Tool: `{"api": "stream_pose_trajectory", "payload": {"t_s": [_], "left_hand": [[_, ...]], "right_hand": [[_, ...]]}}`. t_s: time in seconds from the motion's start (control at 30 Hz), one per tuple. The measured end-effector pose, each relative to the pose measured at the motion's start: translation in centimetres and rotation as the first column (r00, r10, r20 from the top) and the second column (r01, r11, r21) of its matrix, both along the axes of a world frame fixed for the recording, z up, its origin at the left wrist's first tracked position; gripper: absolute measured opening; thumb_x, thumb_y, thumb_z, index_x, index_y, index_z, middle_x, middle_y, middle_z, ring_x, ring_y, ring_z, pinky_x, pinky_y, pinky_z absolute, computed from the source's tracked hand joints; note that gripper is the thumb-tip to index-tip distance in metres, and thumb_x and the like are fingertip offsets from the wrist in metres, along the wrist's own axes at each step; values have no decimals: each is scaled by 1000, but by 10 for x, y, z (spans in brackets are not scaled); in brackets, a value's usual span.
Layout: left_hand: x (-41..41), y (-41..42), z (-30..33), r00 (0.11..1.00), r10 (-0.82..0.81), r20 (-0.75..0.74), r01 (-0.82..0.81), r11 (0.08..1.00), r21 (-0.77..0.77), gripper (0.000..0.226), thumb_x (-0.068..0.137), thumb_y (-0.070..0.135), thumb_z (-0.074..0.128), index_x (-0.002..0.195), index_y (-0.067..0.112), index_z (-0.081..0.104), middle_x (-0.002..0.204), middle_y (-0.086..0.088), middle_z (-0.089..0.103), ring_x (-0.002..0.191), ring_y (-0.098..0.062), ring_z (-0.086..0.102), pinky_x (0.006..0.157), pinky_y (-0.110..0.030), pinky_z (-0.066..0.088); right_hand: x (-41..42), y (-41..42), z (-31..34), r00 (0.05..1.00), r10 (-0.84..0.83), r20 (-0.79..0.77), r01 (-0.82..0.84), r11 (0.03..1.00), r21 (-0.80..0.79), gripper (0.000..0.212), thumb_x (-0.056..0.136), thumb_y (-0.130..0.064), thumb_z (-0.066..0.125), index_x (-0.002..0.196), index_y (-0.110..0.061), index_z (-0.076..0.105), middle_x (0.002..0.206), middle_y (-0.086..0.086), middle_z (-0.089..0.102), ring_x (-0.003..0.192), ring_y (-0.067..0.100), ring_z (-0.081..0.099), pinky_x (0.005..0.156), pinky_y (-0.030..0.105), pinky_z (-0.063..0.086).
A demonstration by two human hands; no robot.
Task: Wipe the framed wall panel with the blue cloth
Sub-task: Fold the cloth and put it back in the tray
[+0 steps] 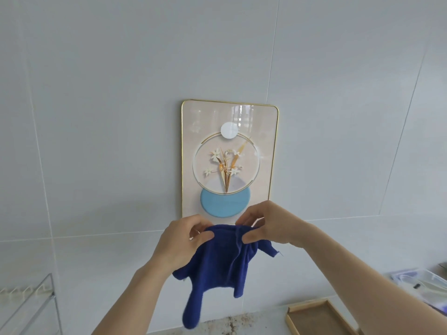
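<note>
While your two bare hands meet just below the framed wall panel (229, 158), you hold the blue cloth (221, 264) bunched between them in front of the pale tiled wall (108, 117). Your left hand (180, 240) pinches the cloth's upper left edge, thumb on the near side and fingers curled behind the fabric. Your right hand (268, 226) pinches the upper right edge in the same way, its thumb pressing the cloth from the front and its fingers bent over the top. The cloth hangs loosely from both grips, with crumpled folds down the middle and several corners drooping; the longest one dangles to the lower left, another points out to the right under your right wrist. The cloth is not touching the panel; whether your fingers brush its bottom edge cannot be told. The panel hangs upright on the wall, with a thin gold frame, rounded corners, a white disc near the top, a ring enclosing flowers and a light blue disc lower down. Your right fingers overlap the panel's lower right corner in view. Below, a wooden tray (316, 317) sits at the lower right, clear plastic containers (420, 279) lie beyond it, and a glass rack (36, 303) stands at the lower left.
</note>
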State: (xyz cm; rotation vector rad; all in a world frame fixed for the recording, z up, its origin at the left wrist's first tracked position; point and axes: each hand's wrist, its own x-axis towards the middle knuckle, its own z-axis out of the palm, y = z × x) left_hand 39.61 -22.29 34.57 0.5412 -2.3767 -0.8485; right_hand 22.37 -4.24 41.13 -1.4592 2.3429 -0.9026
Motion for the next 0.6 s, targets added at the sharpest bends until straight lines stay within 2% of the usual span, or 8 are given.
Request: {"api": "stream_pose_trajectory", "payload": {"t_s": [0.07,0.13,0.27,0.4,0.5,0.6], "left_hand": [[2,0,1,999,13,32,-11,999,-48,10,98,38,66,107,38,70,103,21,75,100,-9,69,95,-36,58],[2,2,0,997,32,70,-24,995,-100,8,99,39,64,105,41,68,101,21,73,98,-10,68,92,-33,57],[-1,6,-6,988,92,123,-66,978,-199,6,97,41,64,95,46,66,97,20,70,96,-10,65,88,-31,54],[-5,9,-11,984,128,124,-95,966,-242,3,96,42,67,96,43,70,90,24,66,96,-11,62,88,-31,51],[-10,10,-13,983,135,126,-99,962,-256,7,97,42,67,102,41,72,94,22,69,97,-12,62,88,-32,52],[-17,11,-16,981,130,142,-89,960,-267,7,98,42,65,102,43,71,98,21,72,97,-12,63,89,-33,53]], "right_hand": [[-3,4,0,993,43,-109,-33,996,88,20,79,-12,86,91,-26,80,97,-5,81,87,17,75,82,29,64],[-5,5,-3,973,59,-225,-22,986,165,20,82,-14,83,93,-31,80,96,-7,80,86,13,70,82,28,61],[-9,5,-12,928,7,-373,77,975,210,18,86,-20,80,101,-29,81,101,-6,80,98,19,67,91,39,59],[-14,8,-13,895,0,-446,124,961,248,19,90,-24,76,108,-31,78,103,-7,78,104,22,67,83,36,53],[-19,11,-18,890,-9,-456,135,960,245,19,91,-26,76,108,-33,77,95,-13,71,103,20,66,79,33,46],[-24,16,-22,887,-15,-461,143,959,245,20,92,-26,75,110,-32,77,102,-10,75,103,20,66,80,33,47]]}}
